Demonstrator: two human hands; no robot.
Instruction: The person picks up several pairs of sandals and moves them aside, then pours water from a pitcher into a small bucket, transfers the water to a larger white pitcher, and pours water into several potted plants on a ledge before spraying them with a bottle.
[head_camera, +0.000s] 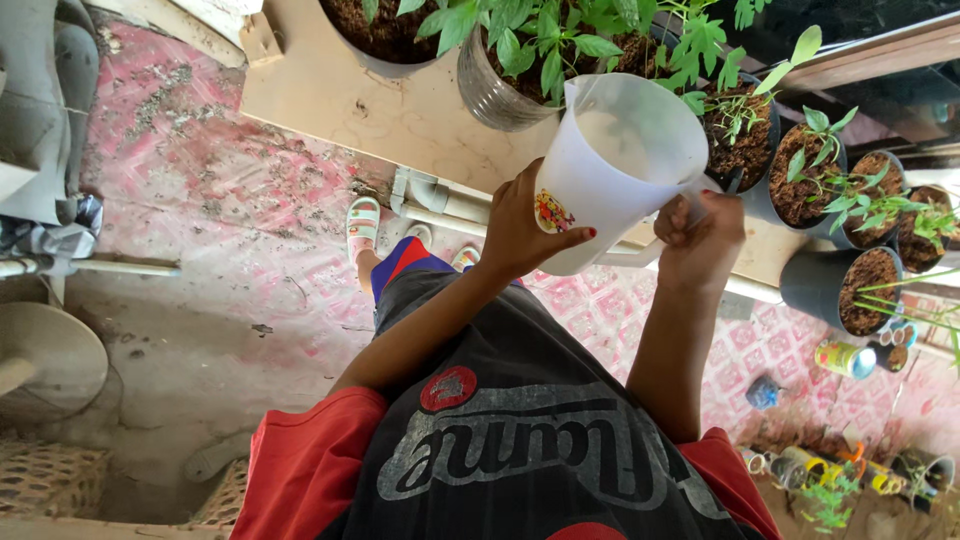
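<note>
While left hand (522, 228) and right hand (700, 240) grip tilted white jug (618, 160) over metal pot (500, 85), overtilt risks flooding seedlings (545, 40).

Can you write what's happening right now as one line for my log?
left hand: under white jug | right hand: on its handle | jug: tilted over leafy pot | nearby: row of soil pots on ledge
</note>
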